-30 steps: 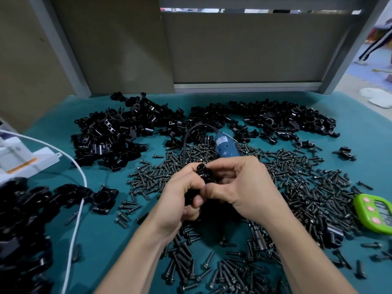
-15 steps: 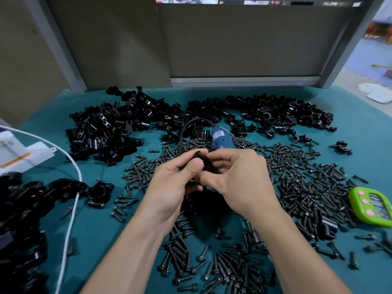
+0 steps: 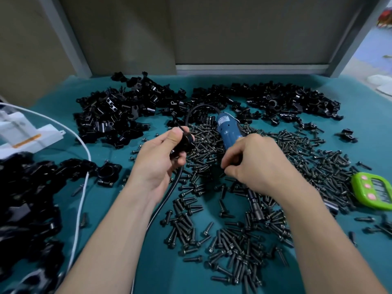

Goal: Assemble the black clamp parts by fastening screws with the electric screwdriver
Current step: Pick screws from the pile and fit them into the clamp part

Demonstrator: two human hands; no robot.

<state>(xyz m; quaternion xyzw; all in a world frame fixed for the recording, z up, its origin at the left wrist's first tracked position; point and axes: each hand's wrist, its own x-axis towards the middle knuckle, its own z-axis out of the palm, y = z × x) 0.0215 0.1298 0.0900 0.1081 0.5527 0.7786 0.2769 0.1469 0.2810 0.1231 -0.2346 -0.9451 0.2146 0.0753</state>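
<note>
Glossy black clamp (image 3: 182, 143) clenched in left hand (image 3: 158, 160); right hand (image 3: 257, 164) clasps blue screwdriver (image 3: 227, 129).

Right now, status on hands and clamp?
Left hand grips clamp part. Right hand curls round electric screwdriver. Screws litter mat; black cord under left hand.

We are looking at soft, even light; faint shadows are falling on the counter (image 3: 99, 209), edges are bending, corners are blurring.
</note>
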